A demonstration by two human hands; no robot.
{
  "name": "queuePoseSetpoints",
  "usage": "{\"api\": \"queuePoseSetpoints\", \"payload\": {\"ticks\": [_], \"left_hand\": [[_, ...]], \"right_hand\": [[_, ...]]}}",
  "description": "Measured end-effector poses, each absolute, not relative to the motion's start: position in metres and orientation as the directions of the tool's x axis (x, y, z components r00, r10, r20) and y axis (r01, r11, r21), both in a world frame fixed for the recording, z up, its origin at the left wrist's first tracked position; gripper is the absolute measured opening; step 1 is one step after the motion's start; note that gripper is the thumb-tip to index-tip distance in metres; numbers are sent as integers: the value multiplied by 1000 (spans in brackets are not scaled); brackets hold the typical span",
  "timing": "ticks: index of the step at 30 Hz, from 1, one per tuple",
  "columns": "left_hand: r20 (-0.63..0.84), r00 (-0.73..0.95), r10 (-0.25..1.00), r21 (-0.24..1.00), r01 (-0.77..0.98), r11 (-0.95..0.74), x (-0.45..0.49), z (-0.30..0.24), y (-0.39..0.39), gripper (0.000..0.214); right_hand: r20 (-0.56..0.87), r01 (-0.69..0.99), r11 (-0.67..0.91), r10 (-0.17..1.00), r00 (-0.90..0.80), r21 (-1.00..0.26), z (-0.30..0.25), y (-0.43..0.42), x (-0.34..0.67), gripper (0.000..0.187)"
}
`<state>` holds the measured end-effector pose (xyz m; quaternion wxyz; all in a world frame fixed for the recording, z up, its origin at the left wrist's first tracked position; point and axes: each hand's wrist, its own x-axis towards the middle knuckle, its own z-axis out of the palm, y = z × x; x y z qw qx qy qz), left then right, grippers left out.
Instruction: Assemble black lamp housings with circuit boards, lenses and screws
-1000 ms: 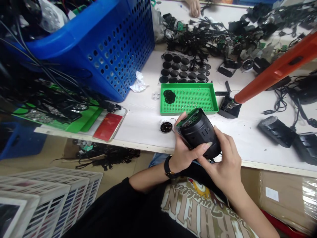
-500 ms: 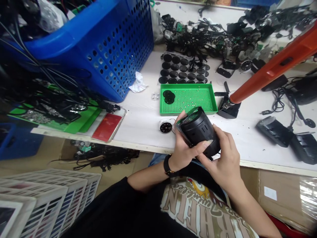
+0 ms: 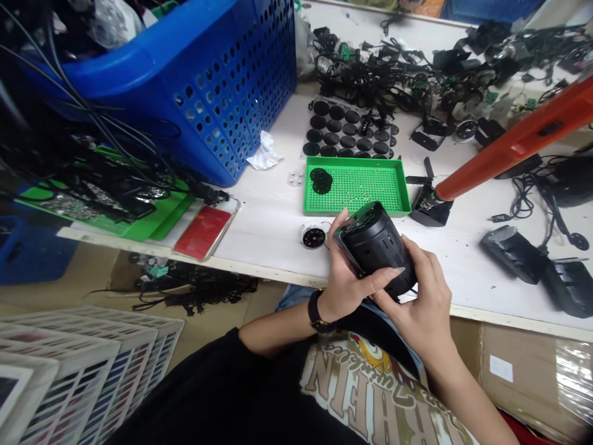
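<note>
"Well, far left?"

"Blue perforated basket (image 3: 231, 80), then a small round black part (image 3: 314, 238) on the white table (image 3: 259, 228), just beside the left hand (image 3: 345, 278)."

"And the grip?"

"Both clasped, seemingly firm, around a black slotted cylindrical housing (image 3: 375, 250), with the right hand (image 3: 421, 309) on its far side. Green tray (image 3: 356, 185) just behind; orange tube (image 3: 514, 145) farther right."

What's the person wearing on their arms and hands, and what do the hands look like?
Both hands are bare, with no gloves, and the fingers have long nails. The left hand has a black strap watch at its wrist; the right hand shows no watch. A black sleeve ends near the left elbow.
</note>
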<state>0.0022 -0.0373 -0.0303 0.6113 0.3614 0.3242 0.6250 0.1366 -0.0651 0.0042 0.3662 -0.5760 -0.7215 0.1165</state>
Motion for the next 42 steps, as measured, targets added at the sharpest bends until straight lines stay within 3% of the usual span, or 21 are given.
{"api": "queuePoseSetpoints", "payload": {"ticks": [14,23,32,42], "left_hand": [[53,-24,998,848,-527,-58,1,-39,-35,96],[-361,25,932,669,-689,278,-8,-28,-22,62],[-349,1,937,691,-675,258,-7,-29,-20,62],[-347,-2,938,698,-669,257,-1,-24,-18,58]], "right_hand": [[380,794,289,922,-80,-534,-13,-67,128,79],[336,678,261,942,-23,-687,-6,-58,123,78],[379,645,300,925,-17,-703,-7,-57,118,67],[416,674,311,909,-6,-670,-19,-59,117,78]]}}
